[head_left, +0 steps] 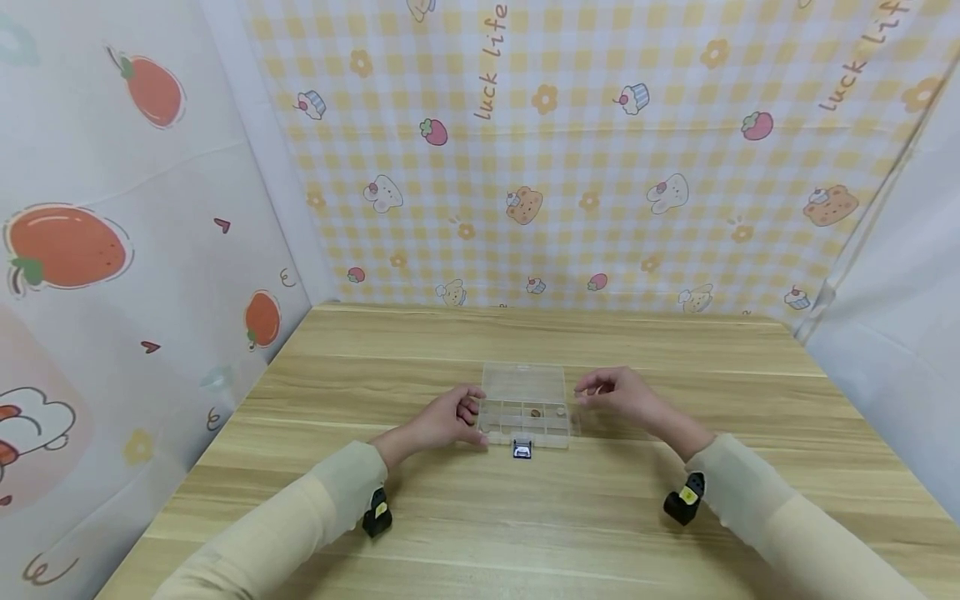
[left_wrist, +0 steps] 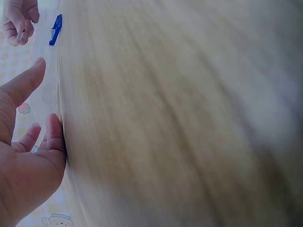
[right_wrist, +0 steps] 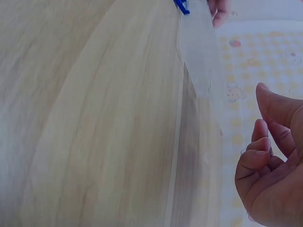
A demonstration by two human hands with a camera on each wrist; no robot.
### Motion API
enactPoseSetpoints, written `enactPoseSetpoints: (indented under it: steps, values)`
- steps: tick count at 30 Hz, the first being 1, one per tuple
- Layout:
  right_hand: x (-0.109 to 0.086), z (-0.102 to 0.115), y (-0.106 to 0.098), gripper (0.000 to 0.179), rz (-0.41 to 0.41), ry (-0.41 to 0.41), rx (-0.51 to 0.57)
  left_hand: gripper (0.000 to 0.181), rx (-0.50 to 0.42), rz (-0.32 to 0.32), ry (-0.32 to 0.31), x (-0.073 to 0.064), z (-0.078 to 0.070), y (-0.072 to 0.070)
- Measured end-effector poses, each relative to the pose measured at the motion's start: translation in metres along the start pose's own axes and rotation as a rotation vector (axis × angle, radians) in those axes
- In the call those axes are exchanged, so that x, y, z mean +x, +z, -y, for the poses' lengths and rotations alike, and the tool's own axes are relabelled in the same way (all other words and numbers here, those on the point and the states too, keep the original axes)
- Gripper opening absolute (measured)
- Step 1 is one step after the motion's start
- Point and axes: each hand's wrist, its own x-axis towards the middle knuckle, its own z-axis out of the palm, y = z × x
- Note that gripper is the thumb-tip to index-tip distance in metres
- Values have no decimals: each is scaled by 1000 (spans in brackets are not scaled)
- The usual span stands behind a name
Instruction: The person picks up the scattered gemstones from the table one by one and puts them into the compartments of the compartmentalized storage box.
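A clear plastic compartment box [head_left: 522,404] lies on the table with its lid [head_left: 522,382] raised away at the back. One compartment holds a small brown round piece [head_left: 535,413] and another a small pale piece [head_left: 561,412]. My left hand [head_left: 450,414] holds the box's left side, thumb by the front corner and index finger near the hinge. To the right of the box hovers my right hand [head_left: 621,393], its fingers bent. In the right wrist view that hand [right_wrist: 277,156] shows a gap between thumb and index finger. A blue latch [head_left: 522,449] hangs at the box's front.
The wooden table [head_left: 525,525] stretches around the box. Behind it hangs a yellow checked curtain [head_left: 570,167], and a white printed curtain [head_left: 150,208] closes the left side. A black wrist camera [head_left: 377,514] sits below the left cuff, another camera [head_left: 684,500] below the right.
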Motion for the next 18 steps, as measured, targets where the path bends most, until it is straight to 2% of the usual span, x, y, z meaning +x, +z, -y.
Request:
enactPoseSetpoints:
  steps: [9, 18]
  values:
    - [2, 6, 12, 18, 6, -15, 19, 69, -6, 7, 9, 1, 1, 0]
    - [5, 17, 24, 19, 60, -26, 35, 69, -6, 4, 7, 1, 3, 0]
